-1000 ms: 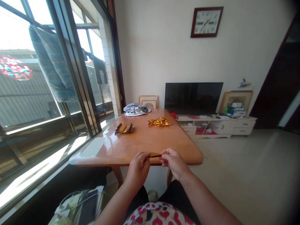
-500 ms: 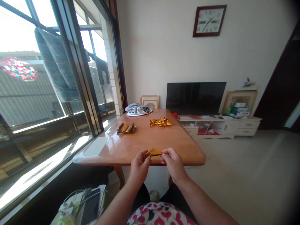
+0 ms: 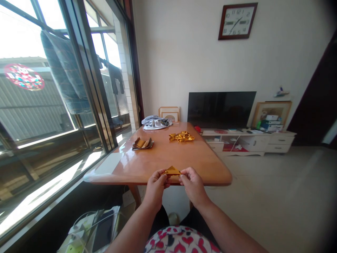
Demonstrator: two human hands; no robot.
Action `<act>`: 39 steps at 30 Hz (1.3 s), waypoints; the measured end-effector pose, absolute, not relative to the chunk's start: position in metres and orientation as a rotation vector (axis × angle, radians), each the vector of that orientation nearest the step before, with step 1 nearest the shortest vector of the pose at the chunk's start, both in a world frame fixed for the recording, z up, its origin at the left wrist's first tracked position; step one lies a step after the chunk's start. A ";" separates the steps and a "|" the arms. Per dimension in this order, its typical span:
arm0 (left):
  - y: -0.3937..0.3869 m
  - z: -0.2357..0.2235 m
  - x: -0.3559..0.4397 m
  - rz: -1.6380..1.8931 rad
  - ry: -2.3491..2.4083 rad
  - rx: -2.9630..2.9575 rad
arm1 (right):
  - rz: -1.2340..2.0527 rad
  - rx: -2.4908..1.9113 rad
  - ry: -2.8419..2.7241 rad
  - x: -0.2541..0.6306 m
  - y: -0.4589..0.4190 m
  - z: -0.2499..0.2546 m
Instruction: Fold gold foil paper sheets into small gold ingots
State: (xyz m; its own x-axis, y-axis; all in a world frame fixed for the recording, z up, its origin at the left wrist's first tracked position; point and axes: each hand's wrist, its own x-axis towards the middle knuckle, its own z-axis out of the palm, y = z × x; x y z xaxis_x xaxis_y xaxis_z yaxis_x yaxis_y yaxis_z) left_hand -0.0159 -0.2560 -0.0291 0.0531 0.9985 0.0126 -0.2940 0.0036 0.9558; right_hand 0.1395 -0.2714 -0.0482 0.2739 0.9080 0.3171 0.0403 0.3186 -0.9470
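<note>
Your left hand (image 3: pixel 156 188) and right hand (image 3: pixel 193 186) hide both ends of the folded gold foil triangle (image 3: pixel 172 171); the bottom edge cuts off your red-heart-print white clothing (image 3: pixel 180 240).

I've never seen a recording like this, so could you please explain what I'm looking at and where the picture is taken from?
There is no machine here: a person is working with their own bare hands. The picture comes from a camera worn on their head, looking forward and down. Their left hand and right hand pinch opposite sides of a folded triangle of gold foil, just over the edge of a glossy wooden table. Farther along the table lie a crumpled heap of gold foil, a small folded stack of gold-and-brown foil and a grey-and-white cloth. Beyond are a television and a wall clock, with a large window on the left.
</note>
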 end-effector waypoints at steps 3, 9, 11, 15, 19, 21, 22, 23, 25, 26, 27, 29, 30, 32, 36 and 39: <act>-0.255 -0.030 -0.015 1.339 0.931 0.974 | 0.792 -1.087 -1.122 0.140 -0.269 -0.051; -0.256 -0.031 -0.011 1.414 0.878 0.920 | 0.807 -1.127 -1.151 0.139 -0.265 -0.054; -0.255 -0.032 -0.010 1.414 0.875 0.911 | 0.817 -1.129 -1.184 0.138 -0.266 -0.053; -0.253 -0.035 -0.009 1.430 0.905 0.900 | 0.752 -1.177 -1.234 0.138 -0.269 -0.050; -0.250 -0.036 -0.008 1.440 0.918 0.910 | 0.709 -1.208 -1.273 0.137 -0.271 -0.048; -0.250 -0.036 -0.008 1.439 0.917 0.920 | 0.693 -1.208 -1.282 0.137 -0.271 -0.047; -0.249 -0.037 -0.008 1.439 0.918 0.927 | 0.684 -1.207 -1.290 0.137 -0.272 -0.047; -0.249 -0.038 -0.008 1.438 0.917 0.933 | 0.673 -1.206 -1.297 0.137 -0.272 -0.046; -0.250 -0.039 -0.008 1.437 0.916 0.945 | 0.644 -1.208 -1.308 0.137 -0.272 -0.045; -0.250 -0.039 -0.008 1.436 0.915 0.952 | 0.630 -1.210 -1.312 0.137 -0.272 -0.045; -0.250 -0.040 -0.008 1.437 0.914 0.959 | 0.617 -1.212 -1.316 0.137 -0.272 -0.045; -0.250 -0.040 -0.008 1.439 0.912 0.972 | 0.601 -1.215 -1.322 0.137 -0.272 -0.045; -0.249 -0.040 -0.008 1.439 0.912 0.979 | 0.597 -1.218 -1.324 0.137 -0.271 -0.045; -0.249 -0.040 -0.008 1.437 0.916 0.988 | 0.587 -1.226 -1.325 0.138 -0.271 -0.046; -0.249 -0.040 -0.008 1.431 0.923 1.008 | 0.563 -1.225 -1.342 0.138 -0.272 -0.046; -0.249 -0.041 -0.009 1.431 0.919 1.010 | 0.569 -1.209 -1.369 0.138 -0.273 -0.045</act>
State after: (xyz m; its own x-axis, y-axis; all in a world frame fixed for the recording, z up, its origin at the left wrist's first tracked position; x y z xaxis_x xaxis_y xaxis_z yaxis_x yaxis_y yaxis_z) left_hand -0.0089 -0.2489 -0.0406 -0.0324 0.9955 0.0890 -0.3332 -0.0947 0.9381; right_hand 0.1379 -0.2733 -0.0448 0.1979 0.8841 0.4234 0.3236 0.3487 -0.8796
